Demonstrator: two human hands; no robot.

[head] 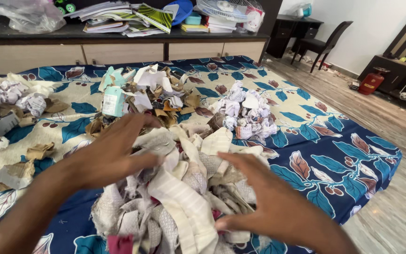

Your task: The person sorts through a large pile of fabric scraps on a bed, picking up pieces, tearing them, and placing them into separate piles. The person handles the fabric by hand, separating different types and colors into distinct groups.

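The left hand [111,150] was spread wide, fingers apart, resting on the left side of a heap of cloth scraps [184,188] that lay on the bed [334,160]. The right hand [266,197] was also spread open, palm down, touching the right side of the same heap; neither hand pinched a single piece. The scraps were mostly cream, grey and white strips, with a dark red bit at the near edge.

The heap sat at the near middle of the bed, on a sheet printed with blue leaves over cream and navy. Just beyond it to the right lay a pile of crumpled white paper [245,113]. Behind the left hand was a pile of torn cardboard and packaging [151,94], brown, white and pale green. More crumpled paper and cardboard bits [10,108] lay along the left edge of the bed.

Past the bed stood a low cabinet [123,51] with books and papers stacked on top. To the right, on the wooden floor, were a dark chair [323,44] and a small red cylinder [371,82].
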